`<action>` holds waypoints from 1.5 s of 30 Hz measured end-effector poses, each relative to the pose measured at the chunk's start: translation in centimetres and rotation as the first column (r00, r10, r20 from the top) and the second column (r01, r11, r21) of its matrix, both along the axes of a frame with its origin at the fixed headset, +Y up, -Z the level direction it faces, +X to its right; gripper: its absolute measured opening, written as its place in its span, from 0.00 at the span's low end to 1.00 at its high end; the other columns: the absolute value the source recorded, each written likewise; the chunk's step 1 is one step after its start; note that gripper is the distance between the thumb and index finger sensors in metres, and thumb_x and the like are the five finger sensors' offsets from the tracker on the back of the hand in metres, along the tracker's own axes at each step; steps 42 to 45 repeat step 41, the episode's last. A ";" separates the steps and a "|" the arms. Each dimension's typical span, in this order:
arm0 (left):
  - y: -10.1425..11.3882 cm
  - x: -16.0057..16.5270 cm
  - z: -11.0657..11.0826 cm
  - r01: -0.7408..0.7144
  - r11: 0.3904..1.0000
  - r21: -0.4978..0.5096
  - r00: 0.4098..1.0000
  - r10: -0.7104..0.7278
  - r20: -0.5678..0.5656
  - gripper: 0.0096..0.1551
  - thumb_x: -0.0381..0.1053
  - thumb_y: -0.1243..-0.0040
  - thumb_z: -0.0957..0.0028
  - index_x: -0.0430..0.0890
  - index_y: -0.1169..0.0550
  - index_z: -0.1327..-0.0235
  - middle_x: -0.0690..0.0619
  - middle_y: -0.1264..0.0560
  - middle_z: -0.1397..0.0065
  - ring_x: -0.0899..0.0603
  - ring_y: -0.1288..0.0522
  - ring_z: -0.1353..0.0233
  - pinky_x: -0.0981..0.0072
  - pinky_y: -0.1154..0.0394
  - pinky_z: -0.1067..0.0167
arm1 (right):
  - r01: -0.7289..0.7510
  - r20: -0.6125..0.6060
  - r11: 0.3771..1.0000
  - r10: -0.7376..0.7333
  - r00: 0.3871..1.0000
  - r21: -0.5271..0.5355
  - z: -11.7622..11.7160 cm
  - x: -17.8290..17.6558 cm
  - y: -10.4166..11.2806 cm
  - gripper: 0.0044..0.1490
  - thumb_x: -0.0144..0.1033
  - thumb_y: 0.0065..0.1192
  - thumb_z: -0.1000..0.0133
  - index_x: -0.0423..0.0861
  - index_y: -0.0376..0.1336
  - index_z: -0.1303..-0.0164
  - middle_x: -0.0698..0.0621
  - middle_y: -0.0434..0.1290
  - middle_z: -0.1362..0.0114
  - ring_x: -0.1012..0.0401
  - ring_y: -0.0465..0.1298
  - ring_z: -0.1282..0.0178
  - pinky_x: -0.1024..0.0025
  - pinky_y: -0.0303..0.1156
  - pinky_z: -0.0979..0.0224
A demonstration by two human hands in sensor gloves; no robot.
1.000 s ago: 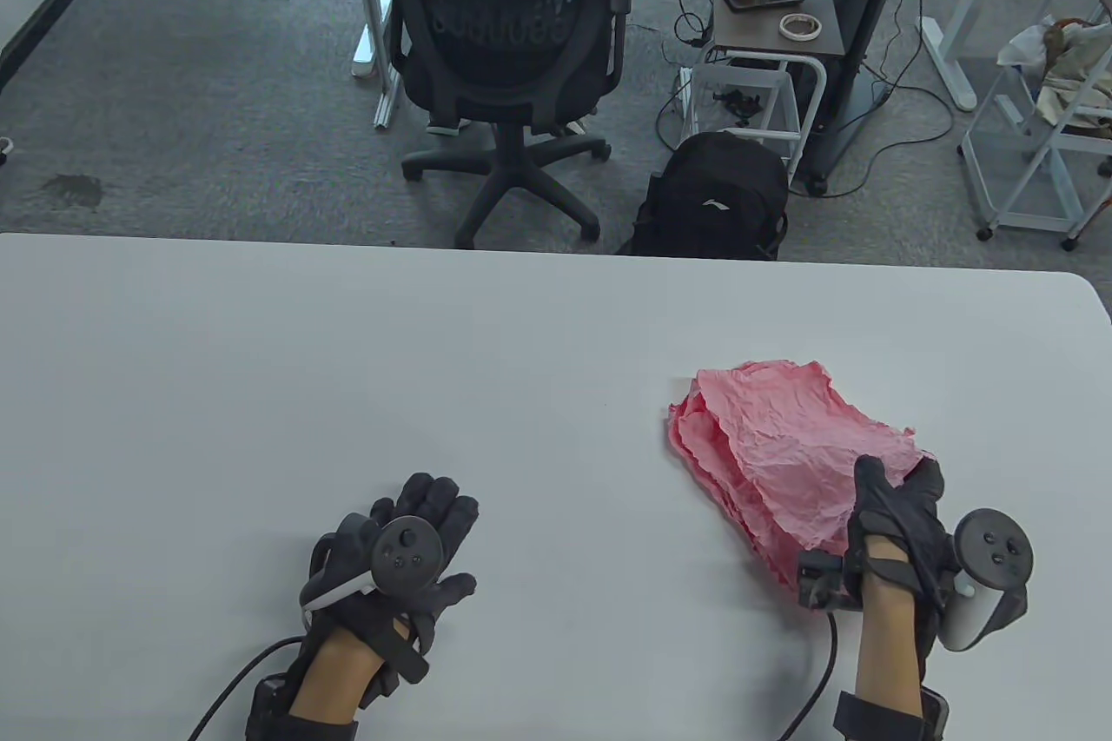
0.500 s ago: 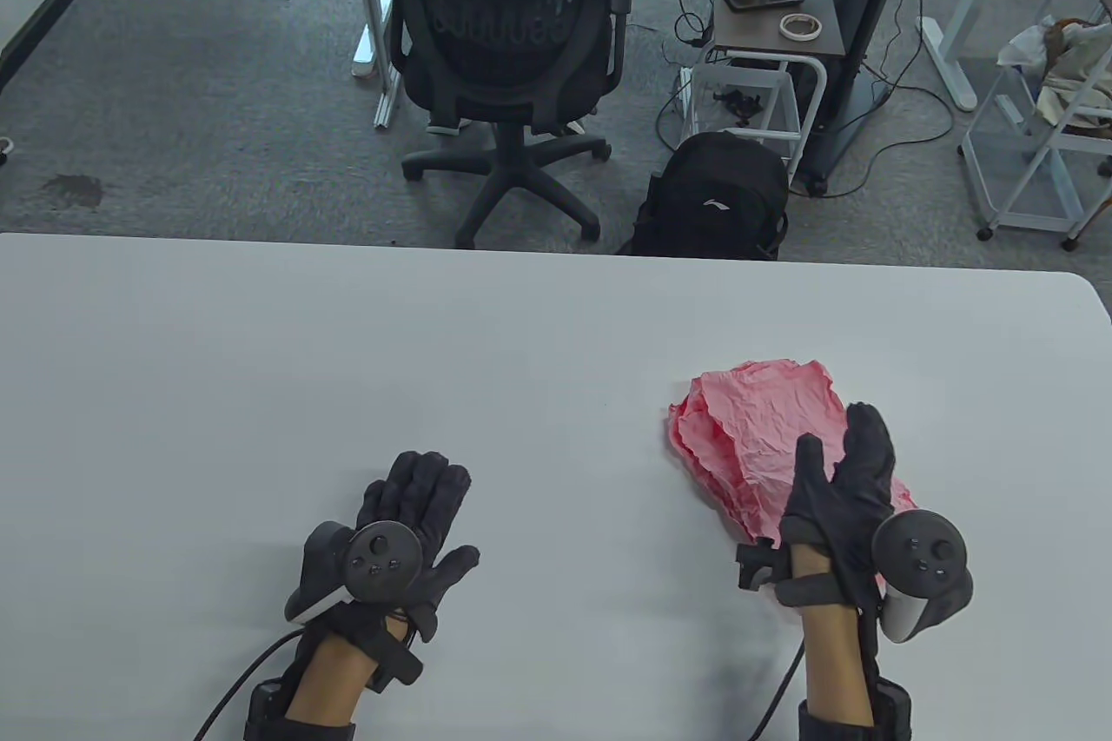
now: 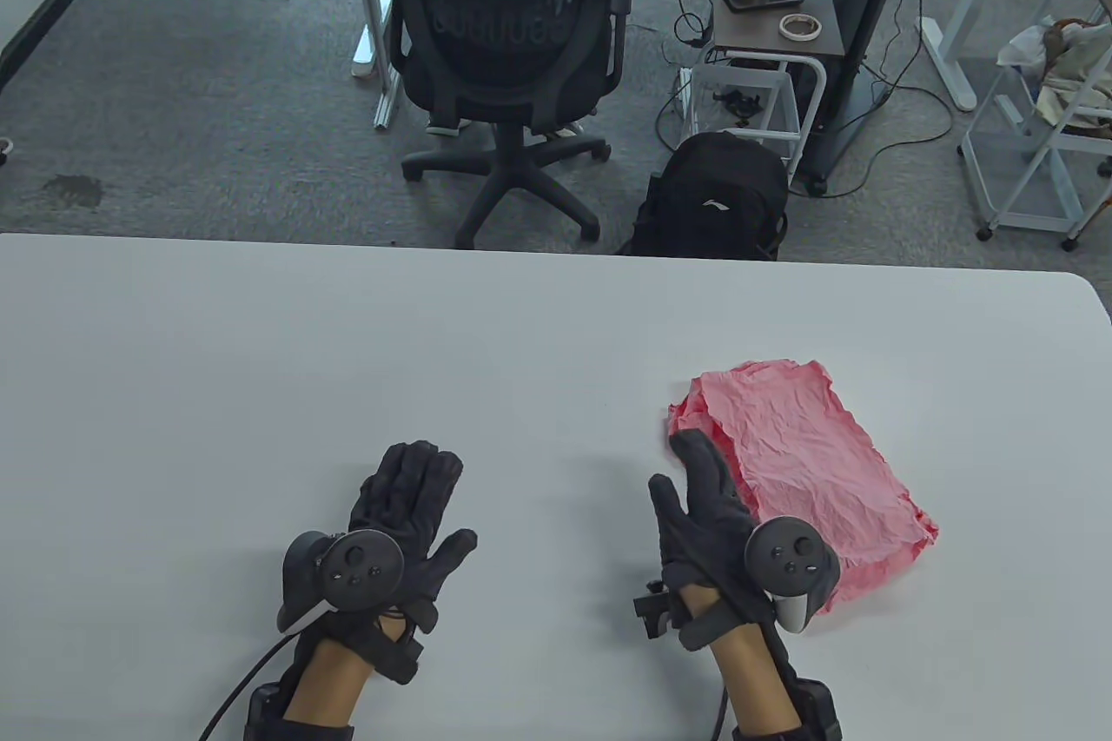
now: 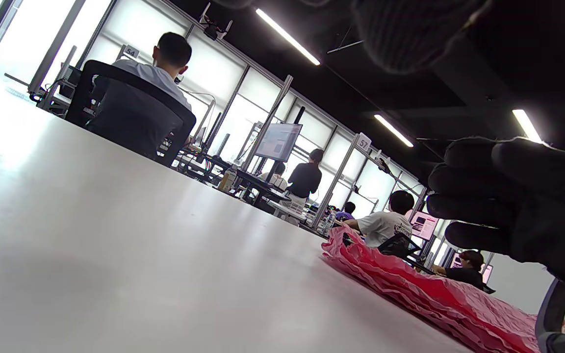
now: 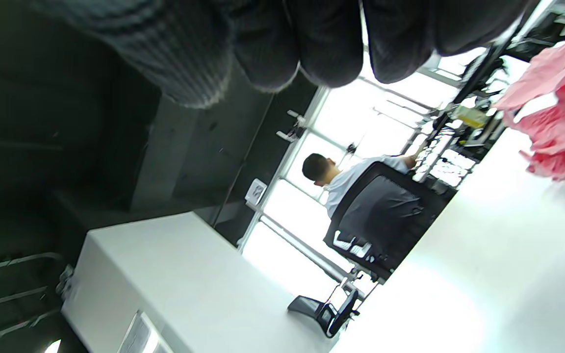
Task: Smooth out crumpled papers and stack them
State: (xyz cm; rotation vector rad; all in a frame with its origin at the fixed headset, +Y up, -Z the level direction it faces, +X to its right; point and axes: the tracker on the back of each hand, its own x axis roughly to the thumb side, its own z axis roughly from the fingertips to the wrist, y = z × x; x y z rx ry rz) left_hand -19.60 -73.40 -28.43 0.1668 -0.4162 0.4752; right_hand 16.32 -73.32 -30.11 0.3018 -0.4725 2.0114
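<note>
A stack of wrinkled pink papers (image 3: pixel 804 463) lies flattened on the white table (image 3: pixel 347 341) at the right; its layered edge shows in the left wrist view (image 4: pixel 424 289) and a corner in the right wrist view (image 5: pixel 557 117). My right hand (image 3: pixel 708 498) hovers with straight fingers at the stack's left edge, holding nothing. My left hand (image 3: pixel 408 506) lies flat on the bare table to the left, fingers spread, well apart from the papers. In the left wrist view the right hand's fingers (image 4: pixel 498 196) show above the stack.
Beyond the table's far edge stand a black office chair (image 3: pixel 508 55) with a person seated in it, a black backpack (image 3: pixel 717 198) on the floor, and a small cart (image 3: pixel 773 20) with a bottle, phone and tape roll.
My right hand let go of the stack's near right corner and swept left across the papers to their left edge. The top sheet lies flatter. The left hand slid slightly left.
</note>
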 end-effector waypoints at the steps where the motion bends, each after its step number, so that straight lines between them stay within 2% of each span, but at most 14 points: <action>1: 0.1 0.0 0.0 -0.009 1.000 0.005 1.000 0.009 0.007 0.48 0.67 0.44 0.45 0.57 0.49 0.15 0.41 0.53 0.14 0.28 0.54 0.14 0.26 0.50 0.26 | -0.015 -0.014 0.999 0.015 1.000 0.028 0.2 -0.3 -0.1 0.36 0.45 0.60 0.42 0.41 0.60 0.26 0.32 0.63 0.23 0.31 0.62 0.29 0.33 0.60 0.35; 4: 0.2 -0.2 0.2 -0.038 0.999 0.024 0.999 0.037 0.006 0.47 0.69 0.45 0.45 0.59 0.48 0.15 0.42 0.53 0.14 0.28 0.54 0.14 0.24 0.50 0.27 | -0.044 -0.069 0.997 0.048 0.996 0.055 0.6 -1.1 0.0 0.36 0.48 0.59 0.41 0.43 0.61 0.26 0.34 0.64 0.23 0.32 0.62 0.28 0.32 0.60 0.34; 10: 0.3 -0.6 0.2 -0.082 0.996 0.036 0.997 0.081 0.012 0.47 0.72 0.48 0.46 0.61 0.48 0.15 0.41 0.53 0.13 0.27 0.54 0.14 0.21 0.52 0.28 | -0.125 -0.198 0.990 0.135 0.971 0.064 0.5 -2.3 -0.5 0.39 0.54 0.59 0.42 0.47 0.58 0.22 0.35 0.60 0.18 0.33 0.55 0.22 0.28 0.53 0.30; 16: 0.1 -0.4 0.1 -0.052 0.999 0.014 0.998 0.052 0.020 0.47 0.73 0.48 0.46 0.61 0.48 0.14 0.43 0.53 0.13 0.27 0.55 0.13 0.20 0.53 0.28 | -0.228 -0.253 0.972 0.234 0.939 0.051 0.4 -3.1 -1.0 0.43 0.58 0.59 0.43 0.51 0.55 0.20 0.37 0.56 0.15 0.34 0.50 0.19 0.27 0.48 0.28; 18: 0.1 -0.4 0.1 -0.050 0.999 0.006 0.998 0.050 0.024 0.47 0.73 0.48 0.46 0.61 0.48 0.14 0.41 0.53 0.13 0.27 0.55 0.13 0.20 0.53 0.28 | -0.256 -0.267 0.966 0.258 0.928 0.044 0.4 -3.3 -1.1 0.43 0.59 0.59 0.43 0.52 0.54 0.19 0.38 0.54 0.14 0.34 0.48 0.18 0.27 0.46 0.28; 19: 0.2 -0.4 0.1 -0.048 0.999 0.004 0.999 0.048 0.025 0.47 0.73 0.48 0.46 0.61 0.47 0.14 0.43 0.53 0.13 0.27 0.55 0.13 0.19 0.53 0.29 | -0.262 -0.268 0.964 0.263 0.927 0.043 0.4 -3.3 -1.2 0.44 0.59 0.59 0.44 0.53 0.53 0.19 0.39 0.54 0.14 0.35 0.48 0.18 0.27 0.45 0.28; 45: 0.1 -0.4 0.0 -0.030 0.998 -0.056 0.999 0.031 0.025 0.47 0.73 0.47 0.46 0.64 0.47 0.14 0.44 0.55 0.12 0.26 0.57 0.13 0.15 0.54 0.31 | -0.303 -0.310 0.953 0.290 0.906 0.006 0.4 -3.9 -1.5 0.43 0.58 0.58 0.43 0.51 0.53 0.19 0.37 0.54 0.15 0.35 0.49 0.19 0.28 0.46 0.28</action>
